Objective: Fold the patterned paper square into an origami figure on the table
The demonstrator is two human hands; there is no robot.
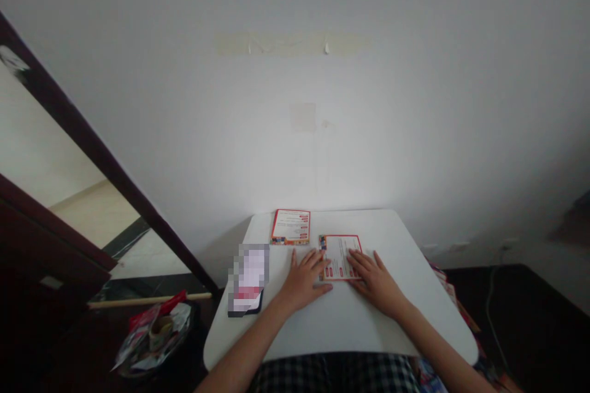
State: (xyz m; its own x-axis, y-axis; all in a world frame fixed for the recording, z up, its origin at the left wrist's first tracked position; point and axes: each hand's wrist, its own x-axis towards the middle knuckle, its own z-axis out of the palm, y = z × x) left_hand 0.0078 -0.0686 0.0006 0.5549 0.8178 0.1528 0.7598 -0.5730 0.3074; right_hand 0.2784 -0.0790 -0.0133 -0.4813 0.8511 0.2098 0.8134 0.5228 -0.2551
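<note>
A printed card (338, 250) with a red border and a colourful strip along its left side lies flat on the white table (322, 325). My left hand (303, 279) rests at the card's left edge, fingers spread, with some fingertips on it. On the card's right side lies my right hand (374, 279), its fingers stretched out and partly covering the print. Neither hand grips anything. A second card (291, 225) of the same look lies farther back, to the left, beyond my left hand.
A phone (249, 282), its screen blurred out, lies at the table's left side. On the floor to the left stands a bin (157, 334) full of rubbish. A white wall (313, 159) rises behind the table. A cable (492, 301) hangs at the right.
</note>
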